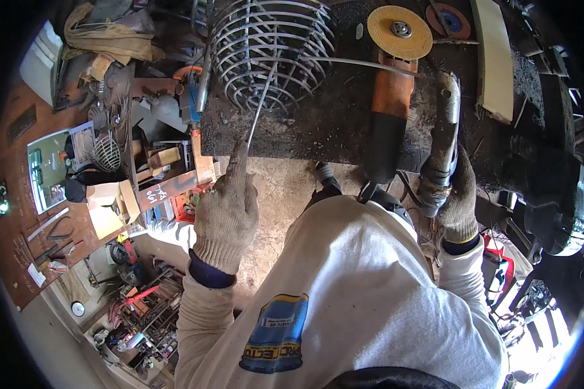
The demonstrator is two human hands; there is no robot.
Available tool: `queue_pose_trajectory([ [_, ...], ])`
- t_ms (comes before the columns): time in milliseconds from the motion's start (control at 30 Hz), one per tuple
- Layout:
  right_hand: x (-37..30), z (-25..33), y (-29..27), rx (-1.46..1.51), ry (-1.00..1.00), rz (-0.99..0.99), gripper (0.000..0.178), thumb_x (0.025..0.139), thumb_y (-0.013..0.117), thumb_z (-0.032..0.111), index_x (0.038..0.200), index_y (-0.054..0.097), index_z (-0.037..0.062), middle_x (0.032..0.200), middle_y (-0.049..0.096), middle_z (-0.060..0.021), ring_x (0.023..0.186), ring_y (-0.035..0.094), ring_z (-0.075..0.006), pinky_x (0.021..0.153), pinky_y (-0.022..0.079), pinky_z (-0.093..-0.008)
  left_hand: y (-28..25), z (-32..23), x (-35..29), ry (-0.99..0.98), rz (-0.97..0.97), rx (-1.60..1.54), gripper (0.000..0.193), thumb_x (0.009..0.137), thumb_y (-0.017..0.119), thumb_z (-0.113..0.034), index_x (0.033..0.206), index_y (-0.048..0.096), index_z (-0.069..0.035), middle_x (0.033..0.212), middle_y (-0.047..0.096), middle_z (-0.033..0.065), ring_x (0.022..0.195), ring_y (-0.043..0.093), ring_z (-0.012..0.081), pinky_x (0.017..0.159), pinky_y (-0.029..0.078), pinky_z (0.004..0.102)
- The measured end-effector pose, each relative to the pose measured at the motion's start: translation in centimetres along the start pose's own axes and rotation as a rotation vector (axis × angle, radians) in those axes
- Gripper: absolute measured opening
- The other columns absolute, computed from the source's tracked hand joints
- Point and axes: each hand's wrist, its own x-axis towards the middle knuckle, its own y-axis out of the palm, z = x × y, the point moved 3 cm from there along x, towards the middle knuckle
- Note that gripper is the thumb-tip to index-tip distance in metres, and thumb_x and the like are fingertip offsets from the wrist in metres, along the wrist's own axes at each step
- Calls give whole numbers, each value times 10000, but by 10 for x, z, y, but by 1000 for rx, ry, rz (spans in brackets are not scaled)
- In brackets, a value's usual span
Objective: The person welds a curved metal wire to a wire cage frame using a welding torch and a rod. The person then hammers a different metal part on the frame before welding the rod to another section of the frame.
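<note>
A round cage of bent metal rods (272, 48) sits on the dark workbench (350, 123) at the far side. My left hand (227, 217), in a knitted work glove, is closed around a thin metal rod (262, 109) whose far end reaches the cage. My right hand (461, 204), gloved too, grips a worn welding electrode holder (440, 139). From its jaw a long thin electrode (370, 64) extends left, its tip at the cage's right part. Between the holder and the cage lies an orange and black angle grinder (391, 97) with a yellow disc.
A second, reddish disc (449, 23) and a pale flat bar (493, 61) lie at the bench's far right. A short metal tube (204, 81) rests by the cage's left. Leftward stand a brown table (19, 214) and an open cardboard box (113, 201). Cables hang below the holder.
</note>
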Motion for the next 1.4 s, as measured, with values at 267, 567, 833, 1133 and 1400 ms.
queue_pose_trajectory([
  [267, 1, -1, -1, 9, 5, 5, 623, 841, 775, 54, 1391, 487, 15, 1231, 633, -96, 1076, 629, -175, 940, 511, -337, 9, 4, -2, 39, -69, 27, 551, 965, 570, -128, 1490, 430, -35, 861, 681, 106, 736, 678, 238, 638, 546, 357],
  [567, -3, 13, 20, -138, -101, -1, 599, 886, 723, 5, 1424, 458, 3, 1310, 611, -128, 1162, 615, -196, 1014, 491, -357, 12, 5, -4, 53, -76, -47, 367, 968, 563, -94, 1316, 546, 22, 877, 666, 41, 767, 659, 186, 676, 519, 292],
  [833, -2, 13, 16, -154, -201, 59, 621, 874, 715, -37, 1434, 452, 18, 1304, 609, -125, 1150, 620, -202, 1017, 496, -356, 27, 16, -5, 109, -147, 2, 631, 936, 625, -166, 1516, 398, -66, 844, 683, 172, 736, 686, 301, 625, 560, 410],
  [1133, 2, 23, 23, -335, -190, 61, 600, 867, 720, -13, 1413, 472, 3, 1268, 628, -119, 1125, 622, -179, 1006, 489, -341, 12, 3, 0, -91, 1, -120, 492, 1006, 528, -113, 1488, 443, -72, 865, 671, 53, 725, 655, 182, 624, 526, 324],
  [1400, 6, 17, 24, -172, -200, 98, 601, 856, 734, -6, 1401, 480, 10, 1237, 634, -106, 1099, 627, -175, 991, 491, -342, 7, -2, 2, -48, -58, -138, 540, 1017, 502, -113, 1543, 379, -108, 794, 663, 77, 682, 654, 205, 625, 529, 358],
])
